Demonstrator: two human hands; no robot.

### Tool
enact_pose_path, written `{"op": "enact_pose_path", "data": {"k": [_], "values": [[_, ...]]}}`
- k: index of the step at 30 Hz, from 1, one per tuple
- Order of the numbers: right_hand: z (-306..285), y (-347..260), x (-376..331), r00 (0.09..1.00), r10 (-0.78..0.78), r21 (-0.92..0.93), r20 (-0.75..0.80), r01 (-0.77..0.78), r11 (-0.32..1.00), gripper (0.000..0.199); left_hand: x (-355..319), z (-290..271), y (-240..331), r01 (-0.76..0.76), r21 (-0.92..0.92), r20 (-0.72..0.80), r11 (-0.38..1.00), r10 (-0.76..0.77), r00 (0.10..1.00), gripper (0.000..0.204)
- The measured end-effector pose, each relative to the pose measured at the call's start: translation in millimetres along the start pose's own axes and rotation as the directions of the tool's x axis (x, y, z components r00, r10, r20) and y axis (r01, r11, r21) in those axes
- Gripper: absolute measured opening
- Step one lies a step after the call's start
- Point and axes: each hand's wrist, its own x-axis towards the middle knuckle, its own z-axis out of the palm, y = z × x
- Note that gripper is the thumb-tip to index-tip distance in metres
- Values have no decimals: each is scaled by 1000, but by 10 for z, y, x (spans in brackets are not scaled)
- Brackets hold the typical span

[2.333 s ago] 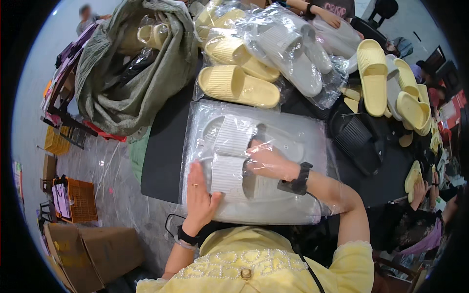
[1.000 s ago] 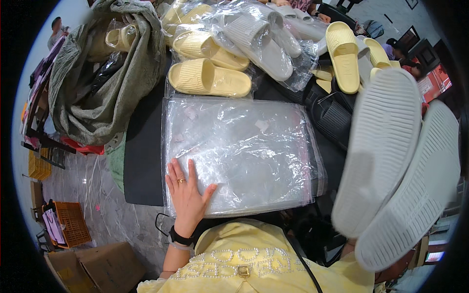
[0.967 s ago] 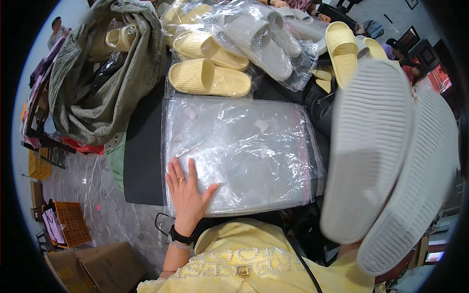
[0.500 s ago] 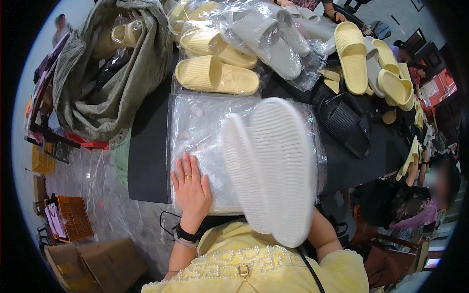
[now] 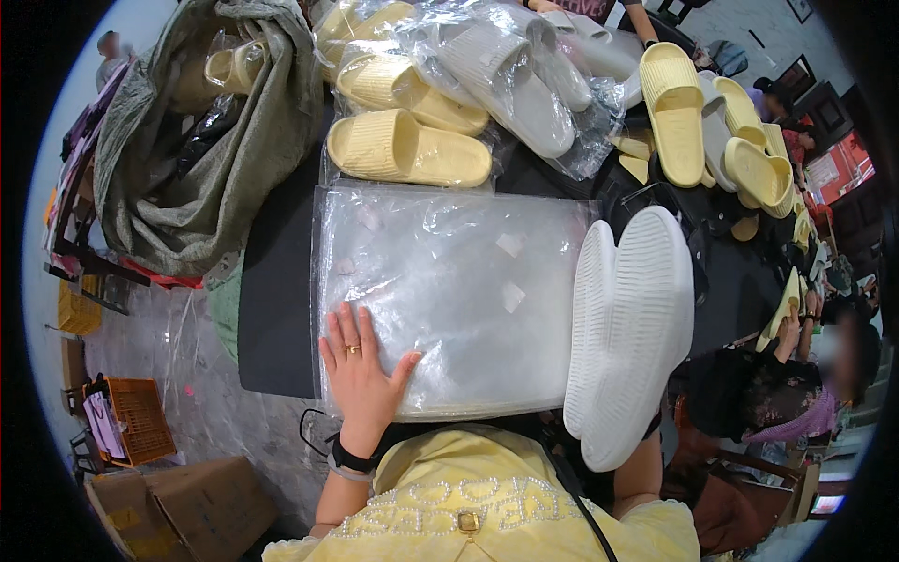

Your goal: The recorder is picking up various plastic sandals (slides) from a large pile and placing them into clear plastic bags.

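My left hand (image 5: 361, 375) lies flat, fingers spread, on the near left corner of a stack of clear plastic bags (image 5: 459, 281) on the black table (image 5: 272, 309). A pair of white slippers (image 5: 627, 328) is held upright at the stack's right edge, ribbed soles toward me. My right hand is hidden behind the pair; only its forearm (image 5: 644, 468) shows beneath them.
Yellow slippers (image 5: 407, 150) lie just beyond the bags, with bagged grey slippers (image 5: 515, 75) and more yellow ones (image 5: 674, 103) behind. A grey-green sack (image 5: 197, 140) slumps at left. A cardboard box (image 5: 178, 506) and orange crate (image 5: 136, 421) are on the floor. Another person (image 5: 796, 393) sits at right.
The white slippers rose off the bags toward me, passed over the middle of the stack, and now sit at its right edge. My left hand stays pressed on the bags.
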Motion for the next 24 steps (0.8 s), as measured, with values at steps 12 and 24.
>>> {"op": "enact_pose_path", "data": {"k": [12,24], "values": [[658,-263,-350,989,-25,91,147,12,996,36,-43,40,-76,2,26,-51,1000,0,999,67],[295,-162,109,953,-18,118,301,-18,993,35,-22,-17,-56,24,-25,-52,999,-25,998,65]]}}
